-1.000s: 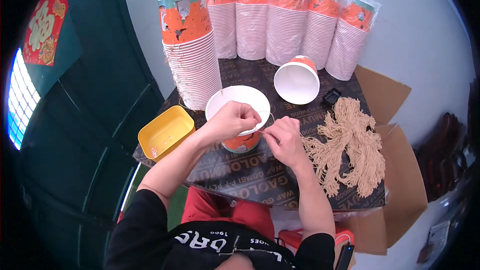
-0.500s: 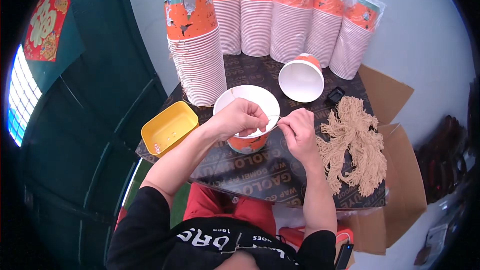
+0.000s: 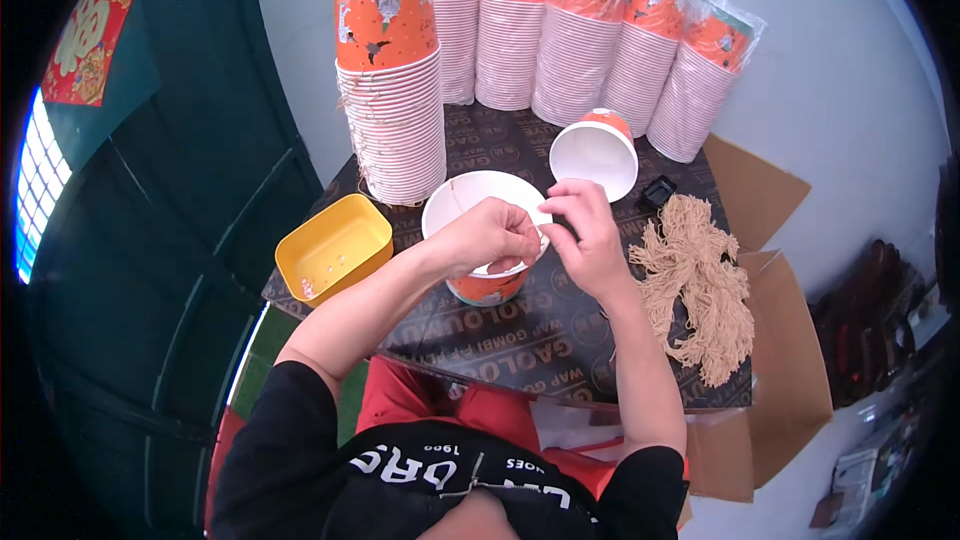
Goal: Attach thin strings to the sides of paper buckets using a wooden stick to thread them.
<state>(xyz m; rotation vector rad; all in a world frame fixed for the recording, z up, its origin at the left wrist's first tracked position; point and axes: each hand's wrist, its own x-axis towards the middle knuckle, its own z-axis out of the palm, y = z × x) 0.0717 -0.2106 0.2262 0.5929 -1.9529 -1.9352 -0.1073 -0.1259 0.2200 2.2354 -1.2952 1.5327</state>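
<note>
A white-lined paper bucket (image 3: pixel 487 182) with an orange printed outside stands upright on the dark table in front of me. My left hand (image 3: pixel 503 237) is over its opening, fingertips pinched near the right rim on what looks like a thin string, largely hidden by the fingers. Close beside it, my right hand (image 3: pixel 588 240) has its thumb and forefinger apart at the rim; no held thing shows there. A thin tan strand crosses the bucket's far-left inner wall. To the right lies a bundle of tan strings (image 3: pixel 697 290).
A yellow tub (image 3: pixel 335 250) with small clear bits sits at left. Behind it rises a tall bucket stack (image 3: pixel 402 130) with strings down its side. Another bucket (image 3: pixel 594 162) lies tipped beside a small black object (image 3: pixel 658 192). Wrapped stacks (image 3: pixel 580 50) line the wall; cardboard flaps (image 3: pixel 785 340) stand right.
My right hand has moved in toward the left hand and its thumb and forefinger have parted from their pinch. The left hand stays over the bucket. The whole view has shifted slightly.
</note>
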